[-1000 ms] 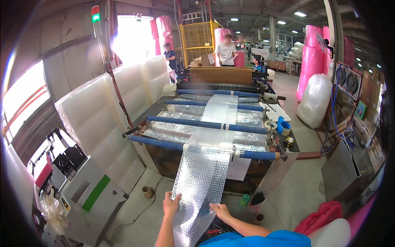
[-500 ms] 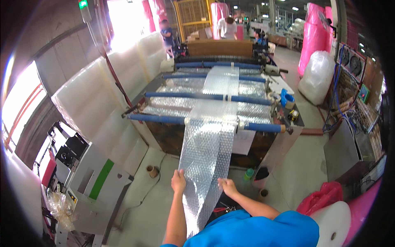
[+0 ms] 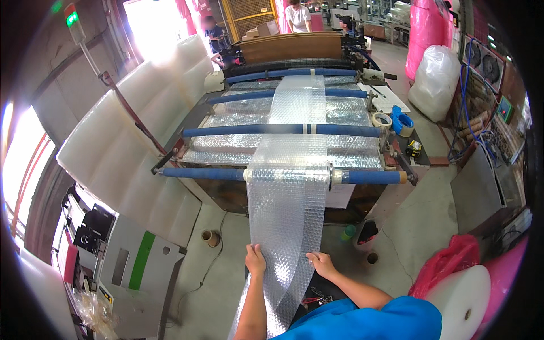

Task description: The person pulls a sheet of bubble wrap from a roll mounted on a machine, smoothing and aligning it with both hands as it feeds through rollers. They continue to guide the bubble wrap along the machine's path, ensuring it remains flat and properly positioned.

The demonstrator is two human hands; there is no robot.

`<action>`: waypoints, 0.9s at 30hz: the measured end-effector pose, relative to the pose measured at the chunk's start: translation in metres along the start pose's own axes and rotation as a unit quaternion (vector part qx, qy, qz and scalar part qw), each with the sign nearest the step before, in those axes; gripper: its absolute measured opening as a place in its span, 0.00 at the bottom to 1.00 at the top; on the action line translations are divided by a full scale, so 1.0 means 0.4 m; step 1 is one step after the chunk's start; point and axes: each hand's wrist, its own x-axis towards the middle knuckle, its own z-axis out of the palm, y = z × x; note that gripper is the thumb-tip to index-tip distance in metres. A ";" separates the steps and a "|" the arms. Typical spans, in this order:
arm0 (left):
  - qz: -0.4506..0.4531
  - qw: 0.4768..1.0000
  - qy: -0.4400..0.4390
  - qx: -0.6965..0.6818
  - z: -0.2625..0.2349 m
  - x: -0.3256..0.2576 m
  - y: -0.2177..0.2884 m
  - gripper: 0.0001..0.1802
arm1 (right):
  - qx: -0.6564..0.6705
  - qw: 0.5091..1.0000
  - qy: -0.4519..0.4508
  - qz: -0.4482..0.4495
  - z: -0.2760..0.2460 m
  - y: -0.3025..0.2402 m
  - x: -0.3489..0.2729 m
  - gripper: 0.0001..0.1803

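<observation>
A window (image 3: 35,129), apparently, glares — the floor (image 3: 424,205) is grey.

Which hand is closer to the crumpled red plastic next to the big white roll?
Right. The right hand, at the right edge of the bubble wrap, is to the left of the red plastic. The left hand is farther left, at the opposite edge.

My top (image 3: 362,320) is plain bright blue. The bubble film (image 3: 286,221) before me is clear with a silvery sheen, patterned all over with small, regular dots. I see dull blue on the rollers (image 3: 243,130), ringed in places with white. The tape measure (image 3: 414,148) is yellow and black, the plastic bag (image 3: 447,263) pinkish red, and the grey cabinet (image 3: 160,269) carries one green stripe (image 3: 141,260).
</observation>
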 end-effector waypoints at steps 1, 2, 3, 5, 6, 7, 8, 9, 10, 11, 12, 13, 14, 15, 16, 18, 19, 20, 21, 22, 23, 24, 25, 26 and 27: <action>-0.007 1.000 -0.005 0.002 0.008 0.004 -0.001 0.16 | -0.002 1.000 0.005 -0.001 0.002 0.012 0.006 0.22; -0.013 1.000 -0.012 0.001 0.017 0.012 -0.007 0.16 | 0.004 1.000 0.010 0.004 0.005 0.021 0.014 0.22; -0.021 1.000 -0.022 -0.001 0.030 0.014 -0.013 0.17 | 0.007 1.000 0.016 0.011 0.005 0.023 0.014 0.22; -0.039 0.998 -0.043 -0.005 0.048 0.026 -0.024 0.18 | 0.014 0.999 0.026 0.019 0.008 0.025 0.023 0.22; -0.049 0.997 -0.054 -0.007 0.050 0.034 -0.023 0.19 | 0.016 0.999 0.030 0.019 0.008 0.024 0.030 0.22; -0.060 0.996 -0.065 -0.008 0.055 0.036 -0.023 0.19 | 0.018 0.999 0.033 0.019 0.008 0.025 0.034 0.22; -0.055 0.996 -0.063 -0.003 0.063 0.034 -0.025 0.20 | 0.027 0.999 0.040 0.020 0.009 0.026 0.034 0.22; -0.048 0.997 -0.058 0.002 0.068 0.039 -0.025 0.20 | 0.037 0.998 0.047 0.017 0.012 0.022 0.039 0.22; -0.041 0.998 -0.052 0.007 0.072 0.044 -0.024 0.20 | 0.048 0.997 0.054 0.013 0.012 0.021 0.044 0.21; -0.040 0.998 -0.052 0.009 0.074 0.046 -0.025 0.20 | 0.042 0.997 0.055 0.018 0.013 0.023 0.046 0.21; -0.039 0.998 -0.051 0.010 0.077 0.045 -0.023 0.21 | 0.035 0.998 0.056 0.023 0.011 0.026 0.047 0.21; -0.038 0.998 -0.051 0.011 0.079 0.045 -0.020 0.21 | 0.028 0.998 0.056 0.028 0.011 0.030 0.047 0.21; -0.040 0.998 -0.050 0.017 0.081 0.046 -0.017 0.21 | 0.036 0.997 0.059 0.025 0.012 0.038 0.050 0.21; -0.043 0.998 -0.049 0.023 0.082 0.047 -0.014 0.21 | 0.043 0.997 0.062 0.022 0.016 0.048 0.055 0.21; -0.047 0.997 -0.048 0.029 0.081 0.047 -0.011 0.22 | 0.050 0.997 0.064 0.020 0.019 0.053 0.057 0.21; -0.051 0.997 -0.056 0.033 0.075 0.043 -0.005 0.22 | 0.045 0.997 0.055 0.030 0.014 0.048 0.053 0.21; -0.052 0.996 -0.060 0.034 0.073 0.043 -0.001 0.22 | 0.042 0.997 0.052 0.034 0.010 0.044 0.051 0.21; -0.042 0.998 -0.047 0.015 0.074 0.041 -0.005 0.21 | 0.039 0.997 0.056 0.026 0.011 0.047 0.049 0.22; -0.032 0.999 -0.034 -0.004 0.076 0.037 -0.016 0.21 | 0.035 0.997 0.060 0.017 0.016 0.055 0.048 0.22; -0.022 0.999 -0.021 -0.023 0.075 0.036 -0.024 0.21 | 0.032 0.997 0.064 0.009 0.020 0.058 0.049 0.22; -0.033 0.998 -0.036 -0.028 0.070 0.031 -0.027 0.21 | 0.029 0.998 0.055 0.005 0.016 0.056 0.046 0.23; -0.043 0.997 -0.056 -0.032 0.061 0.029 -0.032 0.21 | 0.028 0.998 0.050 0.004 0.017 0.050 0.037 0.23; -0.052 0.995 -0.075 -0.036 0.054 0.021 -0.039 0.21 | 0.026 0.999 0.044 0.003 0.018 0.042 0.025 0.23; -0.054 0.996 -0.068 -0.024 0.051 -0.001 -0.053 0.20 | 0.010 0.998 0.058 0.004 0.021 0.033 -0.003 0.24; -0.041 0.997 -0.054 -0.036 0.039 -0.006 -0.042 0.20 | 0.001 0.998 0.067 -0.016 0.024 0.027 -0.005 0.25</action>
